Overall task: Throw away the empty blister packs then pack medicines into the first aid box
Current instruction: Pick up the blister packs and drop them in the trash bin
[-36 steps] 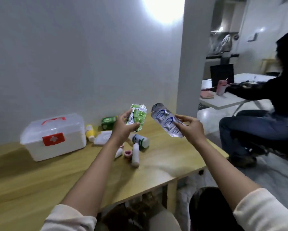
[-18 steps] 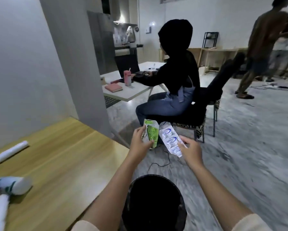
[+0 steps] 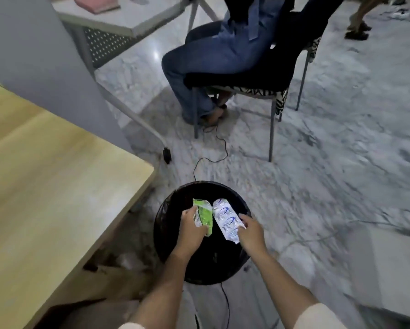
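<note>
I am holding both my hands over the black bin point(image 3: 168, 219) on the floor. My left hand point(image 3: 190, 227) pinches the green blister pack point(image 3: 204, 216) by its side, with my thumb on top. My right hand point(image 3: 251, 231) grips the white and blue blister pack point(image 3: 224, 219) at its edge. The two packs sit side by side, nearly touching, and both hang right above the dark open mouth of the bin. I cannot see what is inside the bin, it is too dark. The bin stands just beside the corner of the wooden table point(image 3: 56, 181), which is on my left. A thin black cable point(image 3: 219, 148) runs across the pale marble floor point(image 3: 329, 176) from the bin toward a chair point(image 3: 258, 79). A person in blue jeans point(image 3: 211, 55) sits on that chair, well apart from me. A grey table point(image 3: 132, 17) is in front of them.
</note>
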The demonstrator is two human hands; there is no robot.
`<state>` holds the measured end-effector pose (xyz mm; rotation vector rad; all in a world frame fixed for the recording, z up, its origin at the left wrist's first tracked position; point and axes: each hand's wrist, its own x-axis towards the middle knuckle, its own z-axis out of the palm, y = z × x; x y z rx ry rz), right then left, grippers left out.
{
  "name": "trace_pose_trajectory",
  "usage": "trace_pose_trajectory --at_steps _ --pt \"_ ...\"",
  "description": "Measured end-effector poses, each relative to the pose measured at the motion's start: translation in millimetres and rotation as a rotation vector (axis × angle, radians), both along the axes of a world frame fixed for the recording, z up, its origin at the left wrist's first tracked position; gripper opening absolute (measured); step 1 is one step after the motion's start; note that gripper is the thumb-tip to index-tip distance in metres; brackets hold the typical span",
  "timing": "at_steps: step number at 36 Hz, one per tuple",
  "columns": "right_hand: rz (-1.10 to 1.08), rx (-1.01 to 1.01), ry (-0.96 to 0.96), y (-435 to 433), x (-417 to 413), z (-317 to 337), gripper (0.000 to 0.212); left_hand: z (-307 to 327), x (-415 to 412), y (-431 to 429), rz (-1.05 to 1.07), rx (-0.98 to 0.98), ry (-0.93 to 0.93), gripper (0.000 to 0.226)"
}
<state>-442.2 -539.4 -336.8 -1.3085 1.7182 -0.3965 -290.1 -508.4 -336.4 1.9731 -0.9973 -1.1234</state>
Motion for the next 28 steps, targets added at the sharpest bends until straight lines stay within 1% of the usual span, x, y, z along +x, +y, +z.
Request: trace_pose_trajectory --at_steps 1,2,4,5,9,12,13,16,21,28 --pt "0.009 0.009 0.008 1.1 3.5 -8.7 0.045 -9.3 4.2 2.4 -0.019 0.032 -0.005 0.066" --pt "0.018 0.018 0.015 1.7 7.0 -16.8 0.045 -18.1 8.5 3.9 -0.042 0.049 -0.017 0.059" --pt "0.031 0.046 0.026 3.2 13.5 -30.2 0.043 -33.9 16.2 6.4 -0.071 0.068 -0.04 0.035" --pt "0.028 0.064 0.025 4.2 16.5 -35.3 0.043 -39.4 19.1 7.0 -0.074 0.075 -0.047 0.031" --pt "-0.012 0.121 -0.009 8.4 26.5 -48.5 0.042 -54.4 26.9 10.0 -0.066 0.093 -0.054 0.034" --pt "0.013 0.195 -0.045 10.9 29.3 -53.3 0.045 -53.6 28.5 13.1 -0.047 0.193 0.041 0.066" --pt "0.031 0.208 -0.046 11.8 29.5 -53.6 0.045 -53.2 29.7 14.3 -0.049 0.209 0.051 0.068" --pt "0.048 0.194 -0.031 12.5 27.9 -49.8 0.045 -48.6 33.1 17.0 -0.075 0.21 0.02 0.059" --pt "0.053 0.134 0.008 7.1 20.9 -22.9 0.043 -25.6 33.9 14.8 -0.12 0.219 -0.042 0.061" --pt "0.104 -0.007 0.017 -0.5 3.5 45.9 0.037 39.7 15.7 1.4 -0.198 0.082 -0.204 0.057"
